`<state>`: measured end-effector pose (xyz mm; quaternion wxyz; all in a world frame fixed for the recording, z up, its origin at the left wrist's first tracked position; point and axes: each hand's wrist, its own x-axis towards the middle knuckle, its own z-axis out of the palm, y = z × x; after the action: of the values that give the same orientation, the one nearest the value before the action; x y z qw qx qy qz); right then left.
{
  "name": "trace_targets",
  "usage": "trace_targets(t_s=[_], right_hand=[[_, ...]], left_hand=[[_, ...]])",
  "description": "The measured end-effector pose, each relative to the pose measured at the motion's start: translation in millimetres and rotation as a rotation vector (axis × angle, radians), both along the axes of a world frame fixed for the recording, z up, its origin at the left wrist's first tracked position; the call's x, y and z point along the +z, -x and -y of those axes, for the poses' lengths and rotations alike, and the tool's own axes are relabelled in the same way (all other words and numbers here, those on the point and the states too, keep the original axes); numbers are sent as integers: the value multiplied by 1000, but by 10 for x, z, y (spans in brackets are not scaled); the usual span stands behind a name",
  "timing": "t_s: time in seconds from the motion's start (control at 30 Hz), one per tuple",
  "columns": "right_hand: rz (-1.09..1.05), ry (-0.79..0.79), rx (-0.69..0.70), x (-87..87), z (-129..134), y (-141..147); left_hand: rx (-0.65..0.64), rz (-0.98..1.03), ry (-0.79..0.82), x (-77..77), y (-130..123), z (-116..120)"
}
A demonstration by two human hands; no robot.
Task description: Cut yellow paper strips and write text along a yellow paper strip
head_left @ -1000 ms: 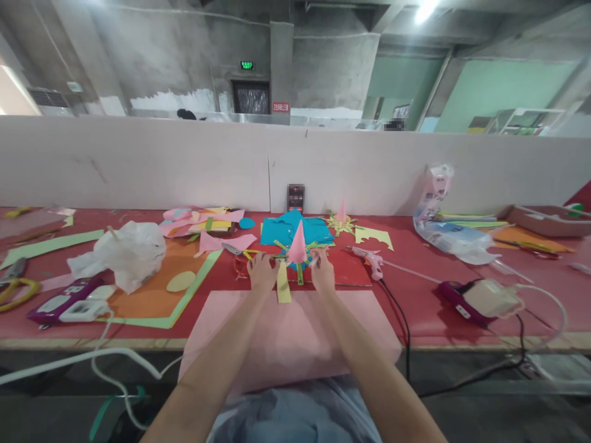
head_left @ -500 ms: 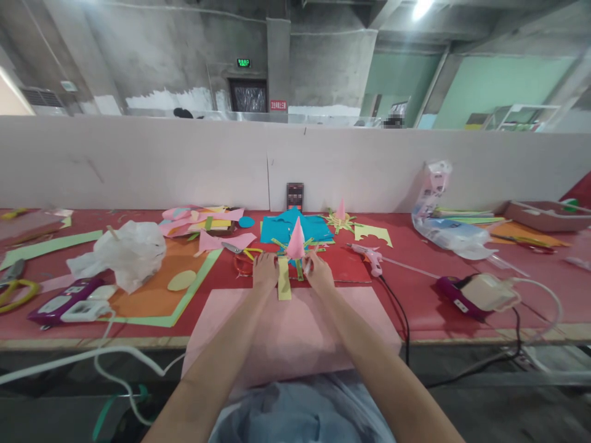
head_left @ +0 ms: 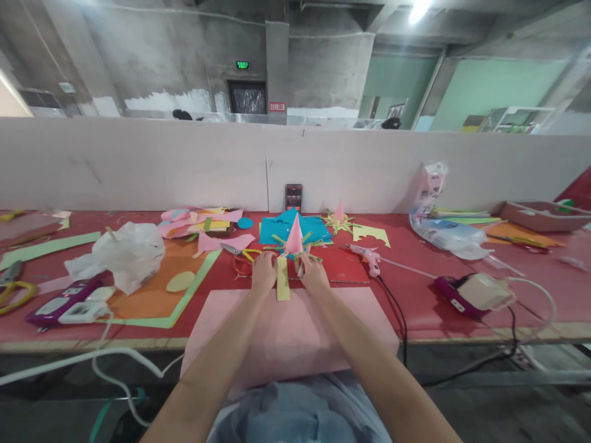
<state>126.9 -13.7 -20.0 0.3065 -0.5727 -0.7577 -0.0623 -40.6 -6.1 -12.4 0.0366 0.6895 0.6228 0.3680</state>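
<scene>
A pink paper cone (head_left: 294, 235) stands upright in the middle of the table, with narrow green paper strips spreading out from its base. A wider yellow paper strip (head_left: 283, 282) runs from the base toward me, onto the pink sheet (head_left: 295, 332). At the strip's left edge is my left hand (head_left: 263, 272), fingers bent and closed near its upper end. My right hand (head_left: 315, 272) is closed at the cone's front right, fingertips on a green strip (head_left: 300, 266) that they mostly cover. Scissors (head_left: 242, 251) with yellow handles lie just beyond my left hand.
A pink glue gun (head_left: 370, 258) lies to the right, its black cord running off the table edge. Behind the cone are blue paper (head_left: 272, 231) and a second pink cone (head_left: 340, 212) on strips. A crumpled white plastic bag (head_left: 132, 252) sits left, and power strips (head_left: 64, 303) flank both sides.
My right hand has shifted slightly left and inward, and its fingers now cover the green strip that hung in front of the cone. My left hand stays nearly in place.
</scene>
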Motion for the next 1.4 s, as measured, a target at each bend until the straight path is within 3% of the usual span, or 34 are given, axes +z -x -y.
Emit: trace_targets(t_s=[0.17,0.33,0.43,0.83,1.17,1.4], right_hand=[[-22,-23,-68,-16,-30,-6],[30,-70,89,-7,37,11],[59,-49,113,1,66,40],[125,30,-25,24,-105,75],[4,44,-167,-35,-134,75],[33,128,-139,-79,-155,39]], left_hand=[[-119,84,-72,-28,-21,-20],[-109,76,-15,-48,-20,-31],[-86,65,19,-29,-24,-23],[-87,52,14,0,-38,19],[-68,-191,96,-45,-85,46],[-16,-335,160,-17,-222,143]])
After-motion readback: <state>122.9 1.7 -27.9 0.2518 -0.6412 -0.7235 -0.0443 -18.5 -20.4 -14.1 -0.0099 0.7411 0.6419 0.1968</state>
